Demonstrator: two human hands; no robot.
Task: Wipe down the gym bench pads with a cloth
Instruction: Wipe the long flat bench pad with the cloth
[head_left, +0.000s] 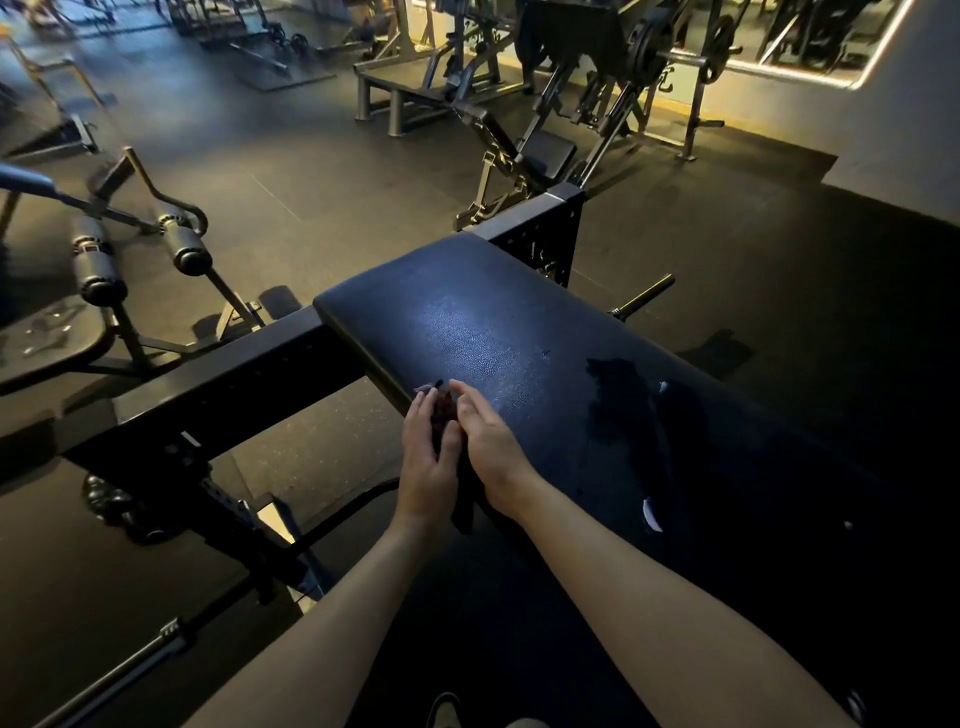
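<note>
The left hand (428, 460) curls its fingers round a dark cloth (445, 415) bunched at the left edge of the bench pad (467, 322). The right hand (488, 441) lies almost flat against the cloth. The pad's long axis runs from the hands rightward and nearer, so the right hand is closer to a darker patch (623, 400). The wall lettering (668, 79) is too blurred to read.

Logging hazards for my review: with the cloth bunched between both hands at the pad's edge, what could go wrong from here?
The cloth sits bunched between the left hand and right hand, one end hanging below; it may slip to the floor.
Bunched so small, it may miss much of the pad.
The white marks look like tears; the cloth might snag there.
</note>
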